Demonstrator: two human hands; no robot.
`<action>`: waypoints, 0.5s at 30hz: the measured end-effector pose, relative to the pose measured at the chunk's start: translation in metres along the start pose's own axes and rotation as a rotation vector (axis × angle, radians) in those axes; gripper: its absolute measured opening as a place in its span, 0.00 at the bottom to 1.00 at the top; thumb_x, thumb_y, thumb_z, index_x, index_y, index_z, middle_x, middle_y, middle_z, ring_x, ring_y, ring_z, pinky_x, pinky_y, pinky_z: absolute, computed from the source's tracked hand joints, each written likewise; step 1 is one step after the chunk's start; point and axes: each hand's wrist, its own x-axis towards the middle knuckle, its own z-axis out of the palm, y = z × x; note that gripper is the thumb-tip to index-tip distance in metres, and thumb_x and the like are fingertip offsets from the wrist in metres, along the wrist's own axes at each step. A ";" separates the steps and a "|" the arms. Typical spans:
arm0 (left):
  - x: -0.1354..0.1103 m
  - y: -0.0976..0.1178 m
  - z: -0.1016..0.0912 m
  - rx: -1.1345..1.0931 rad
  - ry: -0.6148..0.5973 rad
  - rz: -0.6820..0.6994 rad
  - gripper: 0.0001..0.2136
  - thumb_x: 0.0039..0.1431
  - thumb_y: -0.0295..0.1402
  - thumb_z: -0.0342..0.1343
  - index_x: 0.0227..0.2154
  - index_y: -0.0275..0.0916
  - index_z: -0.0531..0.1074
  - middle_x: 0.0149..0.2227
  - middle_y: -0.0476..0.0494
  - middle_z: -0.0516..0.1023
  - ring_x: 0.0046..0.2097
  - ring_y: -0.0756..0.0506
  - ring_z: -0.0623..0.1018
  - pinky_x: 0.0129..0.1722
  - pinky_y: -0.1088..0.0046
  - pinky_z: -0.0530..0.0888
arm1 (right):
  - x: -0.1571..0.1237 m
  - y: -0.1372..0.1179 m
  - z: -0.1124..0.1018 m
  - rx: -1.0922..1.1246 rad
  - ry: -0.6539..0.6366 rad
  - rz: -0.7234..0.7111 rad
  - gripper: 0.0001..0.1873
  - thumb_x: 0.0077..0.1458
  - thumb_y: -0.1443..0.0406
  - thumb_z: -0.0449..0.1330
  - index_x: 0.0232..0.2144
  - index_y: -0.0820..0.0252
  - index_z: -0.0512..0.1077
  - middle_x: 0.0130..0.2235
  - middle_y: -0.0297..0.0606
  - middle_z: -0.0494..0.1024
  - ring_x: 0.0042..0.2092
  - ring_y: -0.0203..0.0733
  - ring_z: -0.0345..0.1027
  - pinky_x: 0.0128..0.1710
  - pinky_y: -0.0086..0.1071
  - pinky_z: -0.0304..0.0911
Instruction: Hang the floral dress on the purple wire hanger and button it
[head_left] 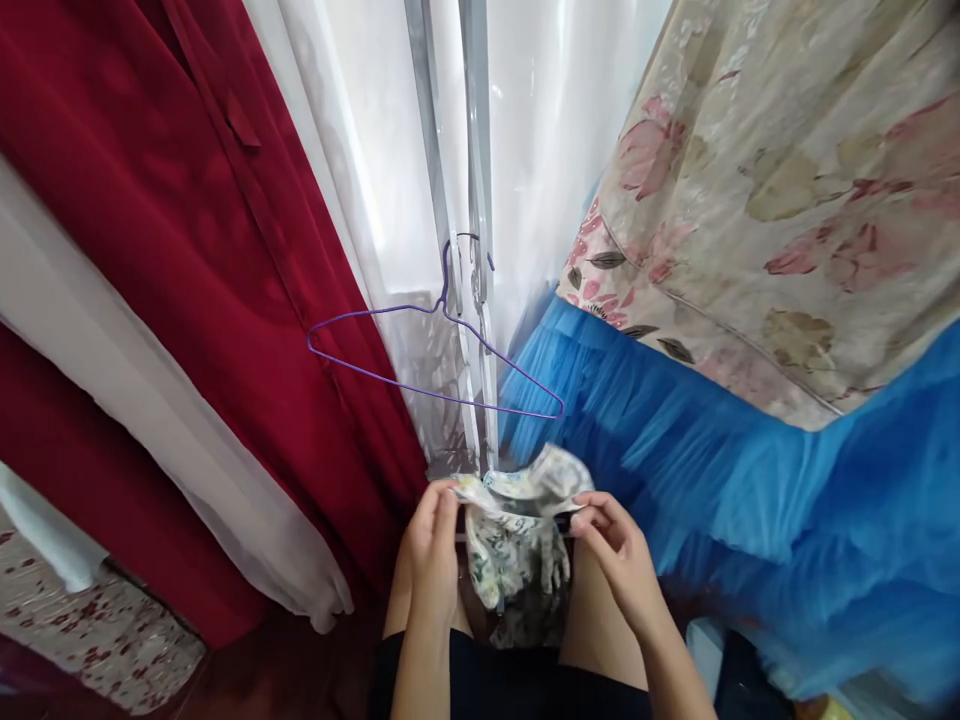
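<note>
A white garment with a green and yellow floral print (499, 560) hangs between my two hands, above my lap. My left hand (433, 525) pinches its upper left edge, fingers closed. At the upper right edge my right hand (613, 535) pinches the fabric between thumb and fingers. The top of the garment is blurred and bunched, so its exact kind is unclear. Just beyond it, an empty purple wire hanger (424, 390) hangs by its hook on a pair of grey-white hanging strips (480, 330).
Red curtain (300, 400) and white sheer curtain (360, 150) drape on the left and behind. To the right hang a floral cloth (750, 200) and a blue tulle skirt (712, 490). A red-patterned cloth (90, 630) lies at lower left.
</note>
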 end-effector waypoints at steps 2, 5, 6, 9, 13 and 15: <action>-0.015 0.021 0.018 0.208 -0.207 0.048 0.14 0.67 0.47 0.54 0.36 0.42 0.74 0.38 0.42 0.76 0.42 0.42 0.76 0.45 0.66 0.74 | -0.006 -0.019 0.012 0.068 -0.182 -0.046 0.17 0.56 0.55 0.66 0.45 0.54 0.74 0.38 0.39 0.78 0.42 0.49 0.73 0.44 0.37 0.68; -0.029 0.039 0.032 0.331 -0.355 0.142 0.12 0.70 0.43 0.51 0.35 0.44 0.73 0.38 0.41 0.74 0.42 0.42 0.75 0.44 0.64 0.74 | -0.015 -0.039 0.034 0.137 -0.432 -0.014 0.13 0.55 0.58 0.67 0.43 0.53 0.76 0.41 0.38 0.78 0.44 0.50 0.71 0.46 0.38 0.67; -0.031 0.041 0.032 0.336 -0.356 0.162 0.11 0.70 0.42 0.50 0.36 0.44 0.73 0.39 0.41 0.74 0.43 0.41 0.75 0.45 0.63 0.74 | -0.018 -0.041 0.039 0.162 -0.455 0.015 0.10 0.56 0.59 0.65 0.41 0.54 0.76 0.39 0.37 0.77 0.41 0.49 0.70 0.43 0.37 0.67; -0.029 0.039 0.022 0.361 -0.400 0.172 0.12 0.69 0.43 0.52 0.50 0.46 0.71 0.52 0.38 0.73 0.55 0.38 0.73 0.57 0.59 0.69 | -0.023 -0.039 0.044 0.310 -0.408 0.111 0.08 0.58 0.58 0.63 0.37 0.55 0.77 0.33 0.35 0.75 0.34 0.45 0.67 0.37 0.36 0.65; -0.025 0.028 0.001 0.450 -0.761 -0.035 0.23 0.67 0.45 0.54 0.62 0.45 0.66 0.61 0.39 0.70 0.63 0.37 0.68 0.64 0.59 0.63 | -0.019 -0.045 0.021 0.345 -0.327 0.114 0.07 0.53 0.59 0.65 0.33 0.55 0.76 0.30 0.36 0.74 0.30 0.43 0.65 0.31 0.34 0.63; -0.026 0.020 -0.007 0.522 -0.961 -0.146 0.17 0.66 0.45 0.56 0.51 0.41 0.75 0.52 0.42 0.78 0.54 0.39 0.75 0.56 0.64 0.70 | -0.010 -0.058 0.001 0.183 -0.252 -0.046 0.07 0.53 0.62 0.64 0.26 0.56 0.72 0.25 0.34 0.69 0.27 0.40 0.59 0.26 0.31 0.57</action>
